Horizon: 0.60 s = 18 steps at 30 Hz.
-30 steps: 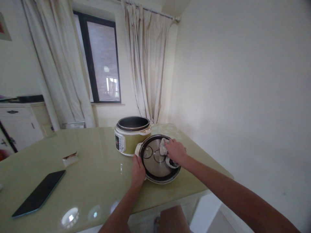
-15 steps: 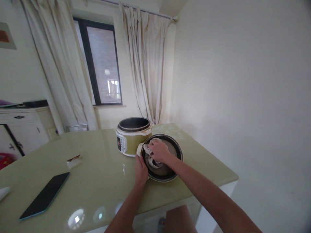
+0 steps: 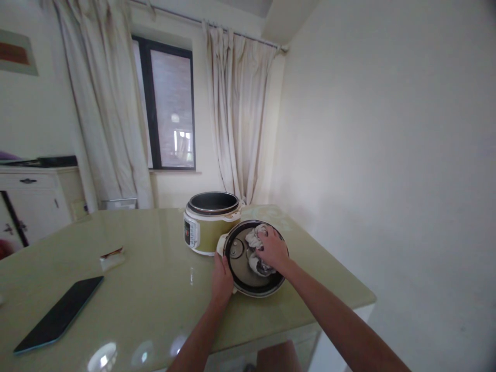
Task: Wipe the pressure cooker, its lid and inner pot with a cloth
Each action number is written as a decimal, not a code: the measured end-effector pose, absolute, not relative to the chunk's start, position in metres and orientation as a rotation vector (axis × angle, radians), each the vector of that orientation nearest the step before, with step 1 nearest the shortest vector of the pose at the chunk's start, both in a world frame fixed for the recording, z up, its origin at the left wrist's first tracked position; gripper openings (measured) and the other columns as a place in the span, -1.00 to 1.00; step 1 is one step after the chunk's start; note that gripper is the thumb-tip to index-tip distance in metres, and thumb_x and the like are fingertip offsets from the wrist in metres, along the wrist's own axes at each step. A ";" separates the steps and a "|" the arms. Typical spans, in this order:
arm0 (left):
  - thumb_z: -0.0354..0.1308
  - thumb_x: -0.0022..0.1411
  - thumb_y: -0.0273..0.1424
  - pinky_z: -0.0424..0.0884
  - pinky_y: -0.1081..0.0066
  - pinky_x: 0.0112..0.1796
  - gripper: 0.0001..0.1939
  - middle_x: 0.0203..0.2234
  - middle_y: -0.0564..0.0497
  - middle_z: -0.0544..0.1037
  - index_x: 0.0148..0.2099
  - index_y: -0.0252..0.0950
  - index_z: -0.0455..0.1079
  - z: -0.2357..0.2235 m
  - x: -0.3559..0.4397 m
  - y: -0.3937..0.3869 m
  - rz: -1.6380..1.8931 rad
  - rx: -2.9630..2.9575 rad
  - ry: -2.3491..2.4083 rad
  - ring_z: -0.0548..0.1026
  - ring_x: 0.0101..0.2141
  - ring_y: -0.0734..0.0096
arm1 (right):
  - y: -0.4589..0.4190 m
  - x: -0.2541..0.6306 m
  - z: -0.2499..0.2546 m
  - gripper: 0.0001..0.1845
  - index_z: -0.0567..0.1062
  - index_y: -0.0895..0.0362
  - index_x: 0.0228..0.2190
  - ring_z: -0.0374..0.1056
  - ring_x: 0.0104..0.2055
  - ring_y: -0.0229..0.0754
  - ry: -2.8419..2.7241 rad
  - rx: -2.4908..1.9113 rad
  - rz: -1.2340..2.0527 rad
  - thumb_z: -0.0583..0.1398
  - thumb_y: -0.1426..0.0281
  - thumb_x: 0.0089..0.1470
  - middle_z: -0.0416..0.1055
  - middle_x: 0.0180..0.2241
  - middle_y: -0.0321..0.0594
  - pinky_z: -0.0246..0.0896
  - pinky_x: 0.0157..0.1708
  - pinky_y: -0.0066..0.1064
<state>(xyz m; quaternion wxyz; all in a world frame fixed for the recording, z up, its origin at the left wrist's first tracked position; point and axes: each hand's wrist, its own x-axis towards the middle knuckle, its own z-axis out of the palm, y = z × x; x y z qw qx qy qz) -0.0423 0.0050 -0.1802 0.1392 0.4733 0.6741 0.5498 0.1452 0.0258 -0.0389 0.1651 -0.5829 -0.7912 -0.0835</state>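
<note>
A round pressure cooker lid [image 3: 240, 268] is tilted with its metal inner side towards me, close in front of the cooker. My left hand [image 3: 223, 276] is closed on its left rim, below the white side handle; part of the fingers is hidden behind the lid. My right hand [image 3: 274, 250] is closed around a crumpled whitish cloth [image 3: 256, 237] and presses it on the right part of the lid's inside. Just behind stands the green and white electric pressure cooker [image 3: 211, 230], uncovered, with its dark pot showing and a control panel on its left.
All of this is on a glossy green table [image 3: 155, 305]. A dark tablet [image 3: 60, 312] lies at the left front, with a small white and brown packet [image 3: 112, 256] beyond it. A plain wall [image 3: 406, 181] runs along the right. Curtains and a window are behind.
My right hand swept the cloth left across the lid's inside, then back to the right. My left hand kept its hold on the rim. The view shifted slightly.
</note>
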 end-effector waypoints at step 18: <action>-0.22 0.55 -0.24 0.47 0.24 0.12 -0.45 0.17 -0.33 0.55 0.36 -0.44 0.27 -0.167 -0.050 -0.005 1.551 1.305 1.914 0.53 0.18 0.06 | 0.013 0.101 -0.040 -0.54 0.49 -0.12 0.14 0.27 0.18 -0.04 -2.548 -1.170 -0.057 0.23 0.33 0.21 0.30 0.15 -0.16 0.36 0.06 -0.25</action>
